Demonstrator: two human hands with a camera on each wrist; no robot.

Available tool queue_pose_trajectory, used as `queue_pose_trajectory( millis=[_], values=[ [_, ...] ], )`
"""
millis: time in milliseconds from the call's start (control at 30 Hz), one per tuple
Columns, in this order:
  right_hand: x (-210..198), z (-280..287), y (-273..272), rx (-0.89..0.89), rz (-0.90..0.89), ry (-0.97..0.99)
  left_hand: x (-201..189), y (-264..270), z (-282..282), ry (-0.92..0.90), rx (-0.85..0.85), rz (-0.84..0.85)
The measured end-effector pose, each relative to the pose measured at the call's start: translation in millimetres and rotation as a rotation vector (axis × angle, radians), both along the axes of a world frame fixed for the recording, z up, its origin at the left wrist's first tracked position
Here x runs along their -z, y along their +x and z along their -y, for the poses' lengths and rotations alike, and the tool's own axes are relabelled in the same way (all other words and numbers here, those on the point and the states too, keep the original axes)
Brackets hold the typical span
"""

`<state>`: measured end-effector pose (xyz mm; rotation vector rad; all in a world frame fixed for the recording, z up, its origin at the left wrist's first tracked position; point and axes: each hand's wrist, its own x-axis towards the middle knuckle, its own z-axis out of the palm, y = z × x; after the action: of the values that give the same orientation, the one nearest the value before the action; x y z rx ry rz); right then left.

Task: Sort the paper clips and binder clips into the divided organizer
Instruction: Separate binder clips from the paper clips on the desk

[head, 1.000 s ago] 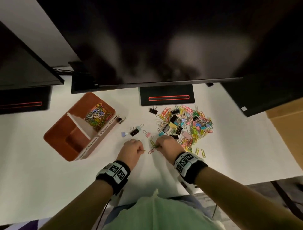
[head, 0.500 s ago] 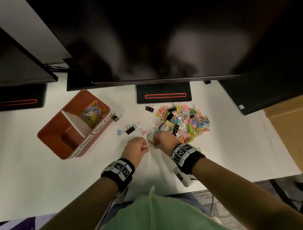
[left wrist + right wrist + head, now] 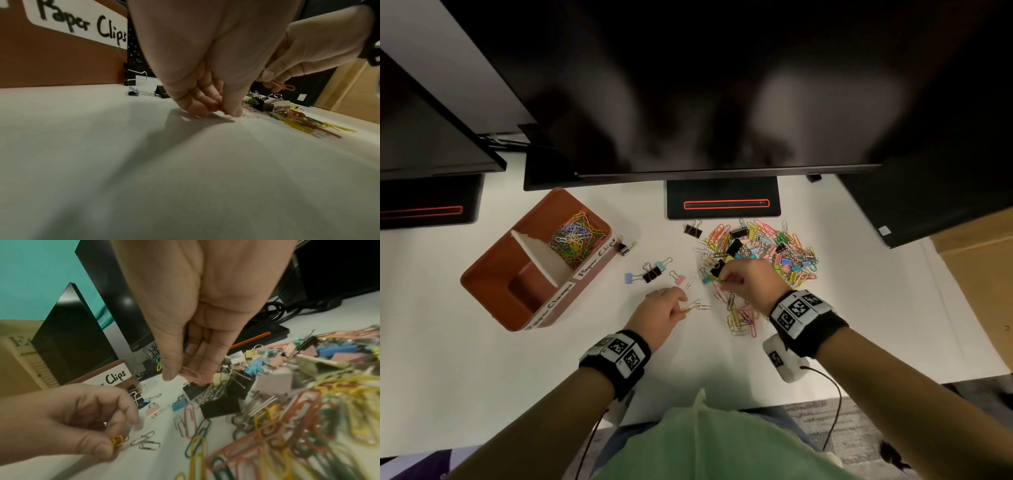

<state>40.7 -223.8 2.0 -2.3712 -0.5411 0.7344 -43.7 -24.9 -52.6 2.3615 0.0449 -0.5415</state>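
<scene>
A brown divided organizer (image 3: 493,274) stands at the left; its far compartment, labelled "Paper Clips" (image 3: 82,24), holds coloured paper clips (image 3: 577,236). A mixed pile of paper clips and binder clips (image 3: 760,253) lies at the right. My left hand (image 3: 681,306) is low over the table and pinches yellow paper clips (image 3: 117,440); two grey paper clips (image 3: 146,440) lie just beside it. My right hand (image 3: 724,277) hovers at the pile's near-left edge and pinches a pink paper clip (image 3: 191,373), with green and yellow clips (image 3: 159,363) behind its thumb.
Several loose binder clips (image 3: 650,272) lie between organizer and pile, one black clip (image 3: 626,246) against the organizer's wall. Monitors (image 3: 688,85) overhang the back of the white table (image 3: 465,359). A monitor base (image 3: 722,204) sits behind the pile. A cardboard box (image 3: 979,274) is at right.
The two hands were touching over the table; they have parted. My right hand rose toward the pile with clips, my left stayed low with the yellow clips.
</scene>
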Motion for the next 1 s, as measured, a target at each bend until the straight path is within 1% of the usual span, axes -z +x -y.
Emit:
queue_pose_trajectory(
  millis=[133, 233, 333, 400, 533, 633, 800, 900, 1000],
  values=[
    [2, 10, -9, -0.056, -0.003, -0.032, 2, 6, 11, -0.061, 0.012, 0.030],
    [10, 7, -20, -0.115, -0.009, -0.093, 6, 11, 23, 0.003, -0.018, 0.023],
    [17, 3, -24, -0.104, 0.010, -0.136, 4, 16, 28, 0.062, -0.030, 0.058],
    [21, -1, -24, -0.101, 0.019, -0.165, 3, 17, 28, 0.061, -0.026, 0.089],
    [26, -8, -22, -0.097, 0.046, -0.182, 8, 12, 20, 0.098, 0.027, 0.077],
    [29, -13, -20, -0.090, 0.039, -0.186, 10, 5, 14, 0.091, 0.036, 0.115],
    [29, -20, -15, -0.073, 0.027, -0.170, 6, 9, 14, -0.010, -0.096, 0.156],
    [29, -23, -15, -0.081, 0.033, -0.155, 2, 15, 16, -0.028, -0.182, 0.129],
    [29, -26, -16, -0.122, 0.057, -0.161, -1, 23, 17, -0.031, -0.214, 0.100]
  ],
)
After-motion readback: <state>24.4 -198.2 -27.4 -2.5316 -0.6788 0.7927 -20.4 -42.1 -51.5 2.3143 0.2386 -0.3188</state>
